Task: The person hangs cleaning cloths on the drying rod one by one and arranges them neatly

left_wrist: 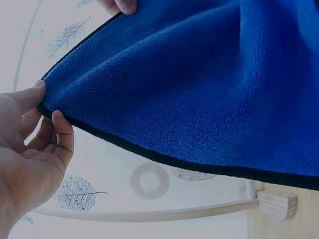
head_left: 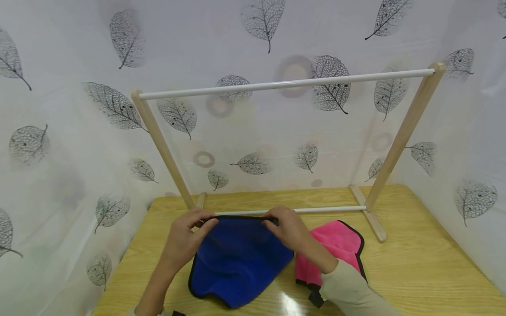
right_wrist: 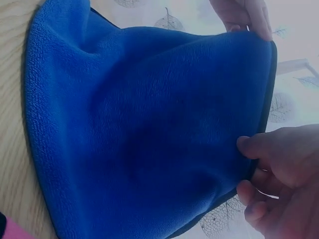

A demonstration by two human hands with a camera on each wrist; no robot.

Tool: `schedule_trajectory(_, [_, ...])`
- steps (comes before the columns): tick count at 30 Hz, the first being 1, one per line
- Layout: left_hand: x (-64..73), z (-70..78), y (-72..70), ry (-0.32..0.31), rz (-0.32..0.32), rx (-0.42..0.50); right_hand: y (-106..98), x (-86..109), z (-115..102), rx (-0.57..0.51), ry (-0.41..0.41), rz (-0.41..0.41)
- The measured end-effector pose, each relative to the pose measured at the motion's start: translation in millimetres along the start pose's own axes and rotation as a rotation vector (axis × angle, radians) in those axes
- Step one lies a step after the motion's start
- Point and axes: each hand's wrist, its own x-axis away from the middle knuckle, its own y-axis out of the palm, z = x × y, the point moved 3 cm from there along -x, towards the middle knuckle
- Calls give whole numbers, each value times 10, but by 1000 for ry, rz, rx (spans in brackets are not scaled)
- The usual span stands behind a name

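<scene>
The blue cloth (head_left: pixel 243 263) is held spread above the worktop (head_left: pixel 427 263), in front of the rack (head_left: pixel 284 84). Left hand (head_left: pixel 187 235): pinching one corner. Right hand (head_left: pixel 288 228): pinching the same black-trimmed edge farther along. From where I stand, the step appears to be spreading that edge — the next move seems to call for level pinches and steady tension. Pink cloth (head_left: pixel 336 239): on the worktop, right of the blue cloth.
</scene>
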Motion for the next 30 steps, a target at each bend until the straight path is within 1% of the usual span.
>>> schedule_trajectory(4, [-1, -9, -52, -10, 18, 4, -52, -2, 14, -2, 13, 8])
schedule_trajectory(8, [15, -44, -99, -41, 19, 20, -102, 1, 32, 1, 38, 14])
schedule_trajectory(13, [36, -71, -195, -98, 55, 38, -168, 18, 81, -5, 89, 13])
schedule_trajectory(18, [54, -98, -277, -147, 87, 43, -252, 49, 125, -1, 88, 27])
schedule_trajectory(21, [70, -121, -303, -169, 94, 52, -297, 71, 159, 11, 87, 34])
schedule_trajectory(24, [83, -136, -325, -190, 93, 68, -337, 90, 195, 19, 113, 32])
schedule_trajectory(27, [99, -148, -350, -223, 91, 76, -373, 118, 238, 17, 136, 33])
schedule_trajectory(30, [108, -162, -374, -263, 97, 79, -399, 142, 276, 21, 136, 39])
